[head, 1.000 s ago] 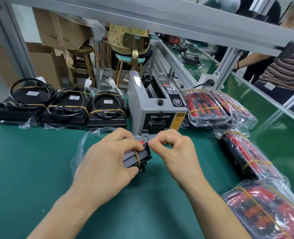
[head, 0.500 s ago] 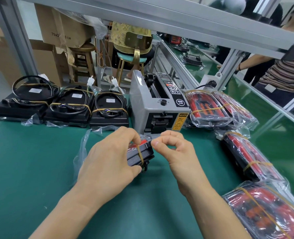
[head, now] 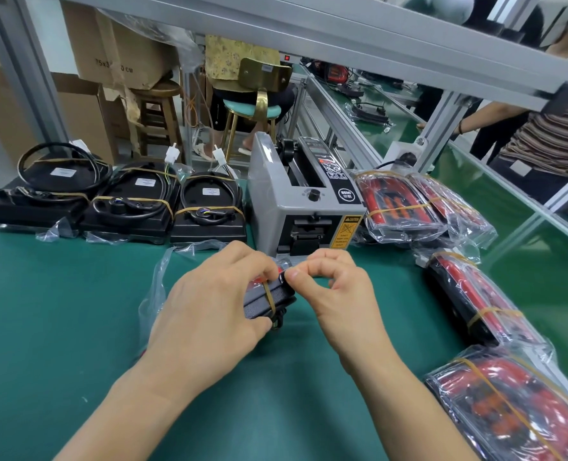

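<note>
At frame centre, your left hand (head: 209,311) wraps the black textured pack (head: 259,306), bound by a tan rubber band (head: 270,299). Its long axis runs lower left to upper right. Your right hand (head: 339,294), just beside that upper-right end, pinches the glossy clear plastic bag (head: 156,294) there. The grey metal tape dispenser (head: 276,201) stands directly behind.

matt green mat (head: 59,327), glossy clear plastic bags (head: 405,207), grey metal tape dispenser (head: 276,201), textured black pack (head: 266,302)
</note>
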{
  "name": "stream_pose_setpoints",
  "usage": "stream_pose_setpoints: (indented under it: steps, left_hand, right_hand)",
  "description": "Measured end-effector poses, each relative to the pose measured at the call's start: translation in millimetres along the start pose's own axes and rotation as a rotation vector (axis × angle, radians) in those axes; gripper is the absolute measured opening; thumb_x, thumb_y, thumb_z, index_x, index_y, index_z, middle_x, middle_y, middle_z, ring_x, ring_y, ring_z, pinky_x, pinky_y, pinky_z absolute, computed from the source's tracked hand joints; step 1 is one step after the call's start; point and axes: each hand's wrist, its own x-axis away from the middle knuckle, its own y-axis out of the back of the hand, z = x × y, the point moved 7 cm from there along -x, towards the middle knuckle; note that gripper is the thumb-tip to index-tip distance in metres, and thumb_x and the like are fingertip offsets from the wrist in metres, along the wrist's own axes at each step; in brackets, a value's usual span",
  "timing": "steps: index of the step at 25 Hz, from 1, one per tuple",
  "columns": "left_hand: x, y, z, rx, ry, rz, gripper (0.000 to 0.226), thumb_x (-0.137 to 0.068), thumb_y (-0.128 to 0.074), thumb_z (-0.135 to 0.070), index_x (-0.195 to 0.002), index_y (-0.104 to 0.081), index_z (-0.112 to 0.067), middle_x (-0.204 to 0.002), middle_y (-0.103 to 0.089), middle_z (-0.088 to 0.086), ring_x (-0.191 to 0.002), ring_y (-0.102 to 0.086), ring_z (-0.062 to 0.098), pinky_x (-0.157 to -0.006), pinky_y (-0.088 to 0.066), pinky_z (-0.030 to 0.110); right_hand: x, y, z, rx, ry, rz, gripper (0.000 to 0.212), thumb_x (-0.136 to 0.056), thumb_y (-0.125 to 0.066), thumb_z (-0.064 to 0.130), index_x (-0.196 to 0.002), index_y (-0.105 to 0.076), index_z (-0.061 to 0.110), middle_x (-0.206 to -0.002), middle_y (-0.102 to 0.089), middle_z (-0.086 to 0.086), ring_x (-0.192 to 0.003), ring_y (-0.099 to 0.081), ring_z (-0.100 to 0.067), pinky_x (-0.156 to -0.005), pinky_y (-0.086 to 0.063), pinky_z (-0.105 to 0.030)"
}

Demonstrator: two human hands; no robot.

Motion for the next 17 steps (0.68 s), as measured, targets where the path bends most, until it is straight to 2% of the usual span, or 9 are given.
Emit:
stream_pose_setpoints:
  steps: [5, 7, 10, 11, 13, 15, 17]
  left_hand:
    - [-1.4, 0.5, -1.5, 0.008, -0.009, -0.010, 0.049, -0.057, -0.082, -0.015, -0.092, -0.059, -0.040, -0.100, -0.053, -0.022, -0.087, -0.056, 0.008, -0.075, -0.049, 0.034]
    - [-1.8, 0.3, -1.0, 0.005, -0.005, -0.013, 0.047, -0.056, -0.081, -0.015, -0.090, -0.058, -0.038, -0.098, -0.054, -0.021, -0.086, -0.056, 0.009, -0.075, -0.049, 0.035]
    - [-1.2, 0.1, 1.4, 0.000, 0.001, -0.020, 0.045, -0.056, -0.082, -0.015, -0.087, -0.057, -0.036, -0.095, -0.055, -0.019, -0.084, -0.055, 0.009, -0.074, -0.049, 0.036]
    - [-0.5, 0.3, 1.8, 0.002, -0.001, -0.022, 0.045, -0.056, -0.082, -0.015, -0.087, -0.057, -0.036, -0.094, -0.055, -0.019, -0.083, -0.054, 0.008, -0.073, -0.049, 0.035]
    - [-1.1, 1.4, 3.2, 0.001, -0.008, -0.036, 0.046, -0.055, -0.083, -0.016, -0.086, -0.056, -0.036, -0.092, -0.055, -0.019, -0.082, -0.051, 0.007, -0.072, -0.048, 0.034]
    - [-3.0, 2.3, 4.2, -0.004, -0.007, -0.044, 0.048, -0.054, -0.083, -0.017, -0.087, -0.054, -0.036, -0.091, -0.055, -0.019, -0.082, -0.050, 0.006, -0.070, -0.048, 0.032]
    - [-5.1, 2.9, 6.2, 0.000, -0.005, -0.040, 0.053, -0.054, -0.082, -0.016, -0.091, -0.050, -0.037, -0.095, -0.054, -0.020, -0.083, -0.050, 0.003, -0.068, -0.045, 0.023]
  right_hand:
    - [2.9, -0.5, 4.9, 0.110, 0.063, -0.082, 0.014, -0.081, -0.073, 0.020, -0.068, -0.069, 0.023, -0.093, -0.053, 0.011, -0.092, -0.053, 0.004, -0.075, -0.033, -0.001]
    - [2.5, -0.6, 2.1, 0.113, 0.060, -0.124, 0.009, -0.081, -0.072, 0.021, -0.079, -0.065, 0.026, -0.094, -0.054, 0.012, -0.090, -0.053, 0.004, -0.076, -0.036, -0.007]
    - [0.2, -2.0, -22.5, -0.163, -0.098, -0.143, 0.016, -0.088, -0.062, 0.016, -0.096, -0.054, 0.026, -0.094, -0.058, 0.006, -0.084, -0.059, -0.005, -0.081, -0.046, -0.020]
    - [1.4, -2.5, -27.7, -0.235, -0.125, -0.144, 0.013, -0.090, -0.060, 0.015, -0.096, -0.054, 0.026, -0.094, -0.059, 0.005, -0.084, -0.060, -0.008, -0.082, -0.047, -0.023]
    - [3.9, -6.6, -23.5, -0.241, -0.045, -0.107, 0.010, -0.090, -0.064, 0.020, -0.095, -0.059, 0.026, -0.091, -0.062, 0.010, -0.083, -0.058, -0.002, -0.081, -0.047, -0.018]
    - [4.4, -16.4, -16.7, -0.226, 0.016, -0.021, 0.006, -0.087, -0.068, 0.021, -0.089, -0.063, 0.022, -0.082, -0.064, 0.011, -0.076, -0.058, -0.002, -0.076, -0.047, -0.019]
    - [2.5, -19.7, -13.2, -0.199, 0.028, -0.015, 0.010, -0.087, -0.069, 0.022, -0.080, -0.064, 0.017, -0.072, -0.063, 0.008, -0.066, -0.053, -0.003, -0.067, -0.045, -0.017]
